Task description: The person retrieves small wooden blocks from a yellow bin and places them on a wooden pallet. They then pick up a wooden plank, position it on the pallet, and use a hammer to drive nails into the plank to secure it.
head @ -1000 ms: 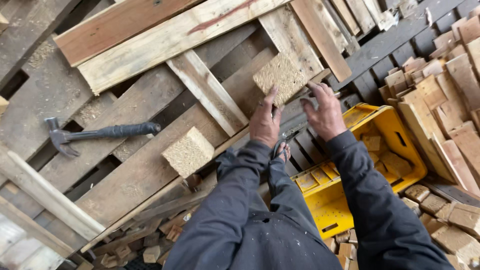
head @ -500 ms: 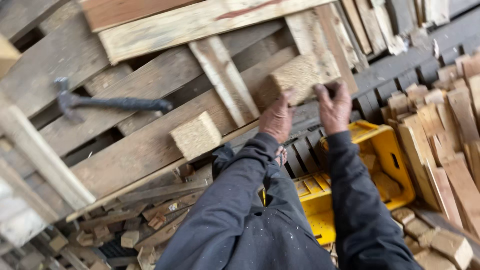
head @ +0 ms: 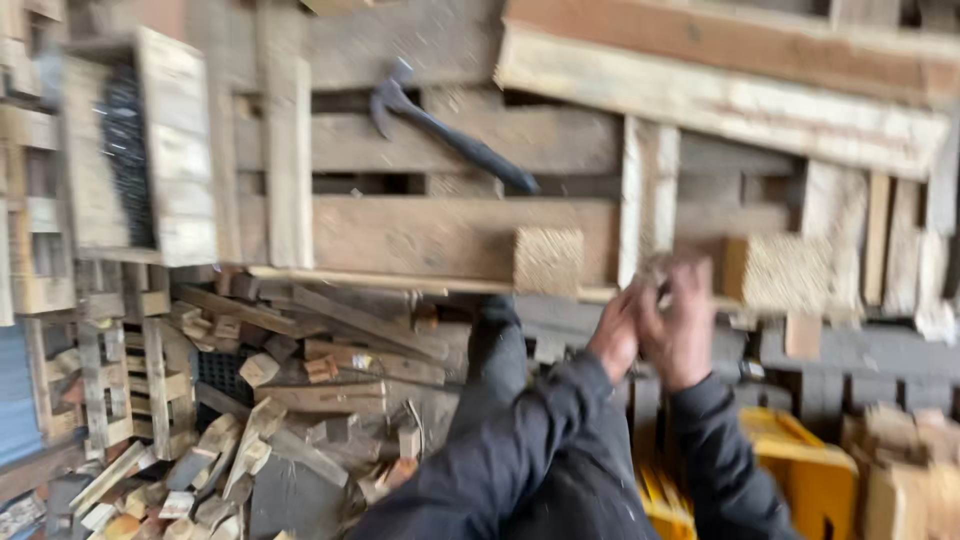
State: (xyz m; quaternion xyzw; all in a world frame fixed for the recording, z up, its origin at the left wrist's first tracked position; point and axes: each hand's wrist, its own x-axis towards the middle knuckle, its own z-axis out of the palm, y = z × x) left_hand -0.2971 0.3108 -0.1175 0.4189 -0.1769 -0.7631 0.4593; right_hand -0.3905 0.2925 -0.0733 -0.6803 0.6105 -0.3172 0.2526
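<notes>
Both hands at the pallet edge
Your left hand [head: 615, 340] and right hand [head: 680, 330] meet, grip unclear through blur; wood block [head: 775, 272] at three o'clock, so reach there.

A dark hammer [head: 450, 135] is laid on a wooden pallet [head: 420, 235]. Loose wood scraps [head: 270, 420] are heaped at lower left. A yellow crate [head: 800, 470] is seen at lower right, beside stacked wood blocks [head: 915, 470].

Hands [head: 655, 325] motion-blurred, grip unclear; yellow crate [head: 800, 470] cut off below.
</notes>
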